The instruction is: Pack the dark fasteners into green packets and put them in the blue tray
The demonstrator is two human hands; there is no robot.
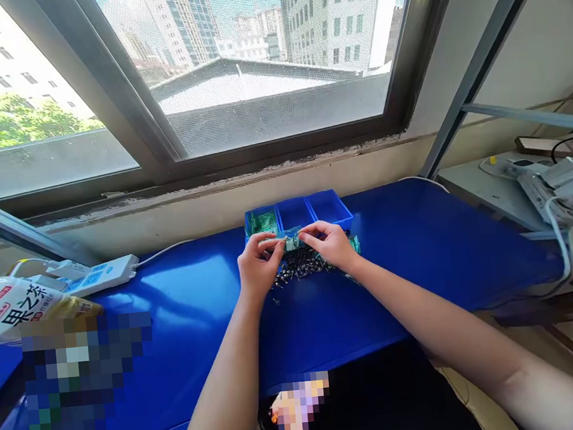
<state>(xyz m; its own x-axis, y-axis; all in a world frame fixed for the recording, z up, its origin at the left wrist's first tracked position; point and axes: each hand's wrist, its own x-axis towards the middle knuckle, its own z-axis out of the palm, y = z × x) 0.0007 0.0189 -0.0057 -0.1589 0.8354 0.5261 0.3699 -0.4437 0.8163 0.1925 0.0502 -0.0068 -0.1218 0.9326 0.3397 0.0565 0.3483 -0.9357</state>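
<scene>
My left hand [260,263] and my right hand [333,243] meet over the blue table. Between their pinched fingertips is a small see-through bluish piece [293,240] with a whitish part; its exact kind is too small to make out. Below it lies a loose pile of small dark, shiny metal parts [305,267], partly hidden by my hands. A greenish clear item [355,242] shows just past my right hand. Right behind my fingers stand joined blue bins [326,206]; the left compartment holds green bits [264,223].
A blue table surface [192,344] spreads around my arms. On the left lie a white power strip [104,274] and a printed plastic package [18,309]. Metal frame posts [484,64] rise at both sides. Cabled devices [554,181] sit at the right. A window [268,116] is behind.
</scene>
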